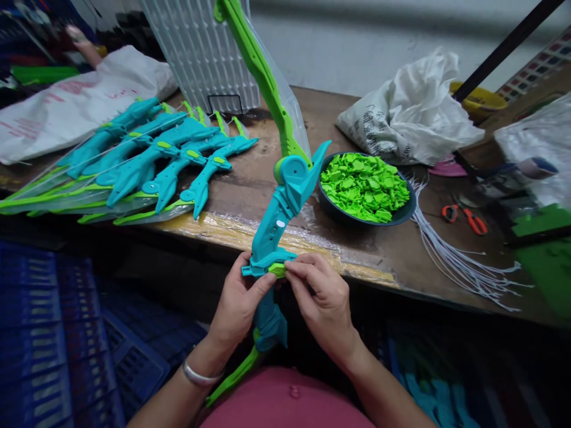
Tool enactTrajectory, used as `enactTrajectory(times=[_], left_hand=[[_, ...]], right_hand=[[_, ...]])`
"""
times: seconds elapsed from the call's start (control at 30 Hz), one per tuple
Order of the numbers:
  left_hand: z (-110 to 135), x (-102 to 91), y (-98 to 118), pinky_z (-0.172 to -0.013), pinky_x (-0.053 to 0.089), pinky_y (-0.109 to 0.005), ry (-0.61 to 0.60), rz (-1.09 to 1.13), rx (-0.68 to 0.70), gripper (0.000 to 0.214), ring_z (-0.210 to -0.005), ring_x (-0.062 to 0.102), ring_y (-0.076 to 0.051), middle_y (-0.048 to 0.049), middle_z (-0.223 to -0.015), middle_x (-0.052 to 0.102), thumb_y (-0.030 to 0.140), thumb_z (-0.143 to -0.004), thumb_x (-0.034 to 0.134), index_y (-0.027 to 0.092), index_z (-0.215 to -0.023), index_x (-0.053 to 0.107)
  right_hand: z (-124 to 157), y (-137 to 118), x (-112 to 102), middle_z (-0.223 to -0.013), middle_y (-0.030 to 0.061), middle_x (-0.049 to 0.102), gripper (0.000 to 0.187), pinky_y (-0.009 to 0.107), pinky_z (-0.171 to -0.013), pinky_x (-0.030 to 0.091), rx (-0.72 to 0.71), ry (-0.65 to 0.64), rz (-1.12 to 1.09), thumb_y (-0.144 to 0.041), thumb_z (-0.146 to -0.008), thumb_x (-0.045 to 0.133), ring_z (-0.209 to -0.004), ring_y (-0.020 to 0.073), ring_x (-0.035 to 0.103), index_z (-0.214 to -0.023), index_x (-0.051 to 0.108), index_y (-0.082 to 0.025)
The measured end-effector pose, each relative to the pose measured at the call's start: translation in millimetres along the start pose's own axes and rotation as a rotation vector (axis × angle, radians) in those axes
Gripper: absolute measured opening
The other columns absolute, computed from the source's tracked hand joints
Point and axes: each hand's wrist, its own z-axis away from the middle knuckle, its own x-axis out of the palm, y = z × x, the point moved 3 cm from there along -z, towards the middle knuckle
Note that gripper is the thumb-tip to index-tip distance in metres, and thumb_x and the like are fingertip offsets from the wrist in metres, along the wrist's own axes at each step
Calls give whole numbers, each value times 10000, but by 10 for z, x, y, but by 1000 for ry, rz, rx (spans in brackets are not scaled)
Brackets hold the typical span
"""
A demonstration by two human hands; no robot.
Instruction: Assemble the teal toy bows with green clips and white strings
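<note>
I hold a teal and green toy bow (280, 208) upright over my lap, its green limb rising past the table edge. My left hand (238, 300) is closed around the teal grip from the left. My right hand (319, 294) pinches a small green clip (277, 269) against the grip's middle. A dark bowl (404, 213) full of the same green clips stands on the wooden table (312, 235) just right of the bow.
Several finished teal bows (151, 160) lie in plastic sleeves at the left. A white ribbed tray (200, 53) leans at the back. White bags (413, 113), red-handled scissors (466, 215) and a bundle of white strings (450, 255) lie at the right. Blue crates (53, 333) sit below.
</note>
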Motion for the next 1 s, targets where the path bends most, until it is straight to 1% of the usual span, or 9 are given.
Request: enactTrajectory(times=[0.07,0.2,0.37,0.47,0.67,0.8,0.9,0.93,1.0], left_hand=[[-9,10,-10,-818,561,-230,-3,-16,-10,359,-826,707,-127,3,-966,755,273,-831,805,214,-1126,609],[2,5,-17,-787,577,-253,15,-9,-27,378,-786,722,-145,-10,-956,766,283,-821,805,206,-1138,613],[64,-7,-8,-745,581,-254,67,-93,-15,377,-747,722,-161,-9,-912,764,304,-787,823,196,-1094,632],[84,-11,-21,-717,577,-243,97,-168,-10,352,-709,715,-155,1,-876,759,320,-791,815,203,-1072,638],[40,-87,-71,-638,554,-199,198,-368,-11,371,-655,684,-136,12,-801,747,381,-735,845,192,-993,658],[-90,-161,-190,-619,581,-224,194,-232,-107,472,-639,696,-155,1,-811,763,384,-663,890,177,-1016,657],[-181,-237,-174,-575,604,-278,189,-43,-172,547,-591,704,-187,-12,-823,776,363,-609,920,176,-1044,647],[-199,-276,-120,-560,609,-294,208,-9,-176,564,-581,704,-198,-15,-813,777,360,-580,932,176,-1035,654],[-214,-360,57,-531,609,-303,251,19,-154,564,-586,698,-210,-25,-789,773,378,-524,951,173,-979,688]], right_hand=[[7,16,-10,-1110,71,601,188,301,-822,544,-2,30,28,-106,-959,597,-1005,176,640,-1046,712,-226],[-14,83,-43,-1307,77,580,329,345,-984,516,102,28,-53,-159,-928,659,-1209,215,583,-1241,641,-258],[-30,163,-17,-1142,58,680,285,333,-909,545,297,-201,-287,-268,-946,635,-1048,204,659,-1228,638,-224],[-17,209,-1,-1073,52,685,241,335,-896,544,317,-190,-252,-270,-937,631,-983,197,665,-1170,661,-214],[57,391,152,-936,30,698,191,300,-740,577,388,-136,-269,-261,-877,700,-820,180,671,-1061,685,-213],[35,494,212,-936,27,713,199,284,-752,573,340,-165,-225,-282,-888,712,-816,169,682,-1069,693,-201],[-108,563,84,-1031,48,736,317,270,-768,570,199,-273,-172,-357,-907,702,-856,159,694,-1181,673,-200],[-193,613,-26,-1039,47,741,312,258,-768,567,168,-269,-110,-373,-913,693,-859,151,695,-1171,681,-197],[-427,787,-347,-999,36,750,235,238,-773,556,175,-170,110,-365,-942,643,-857,138,695,-1079,715,-188]])
